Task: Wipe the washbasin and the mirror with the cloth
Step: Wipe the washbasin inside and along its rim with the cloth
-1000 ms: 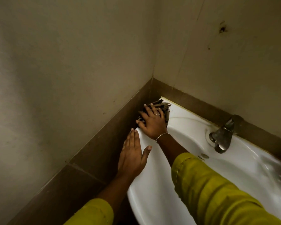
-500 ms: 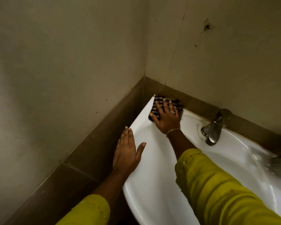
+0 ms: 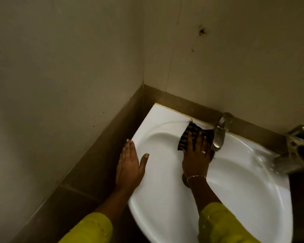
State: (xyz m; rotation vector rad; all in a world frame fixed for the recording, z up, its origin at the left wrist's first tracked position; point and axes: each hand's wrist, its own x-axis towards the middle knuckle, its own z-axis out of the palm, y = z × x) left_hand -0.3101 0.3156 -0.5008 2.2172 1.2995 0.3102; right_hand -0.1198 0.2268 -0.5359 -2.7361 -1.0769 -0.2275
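The white washbasin (image 3: 158, 204) fills the lower right of the head view, set into a wall corner. My right hand (image 3: 197, 158) lies flat on a dark striped cloth (image 3: 188, 135), pressing it against the basin's inner back slope just left of the metal tap (image 3: 218, 135). My left hand (image 3: 130, 163) rests flat on the basin's left rim with fingers together and thumb spread, holding nothing. The drain is partly hidden under my right wrist. No mirror is in view.
Brown tile borders (image 3: 102, 155) and beige walls (image 3: 60, 67) close in the basin at left and back. A second metal fixture (image 3: 298, 148) sits at the basin's right edge. A dark mark (image 3: 201, 32) shows on the back wall.
My right hand has slid the cloth from the basin's back left corner rightward and down, to beside the tap. My left hand has stayed on the left rim.
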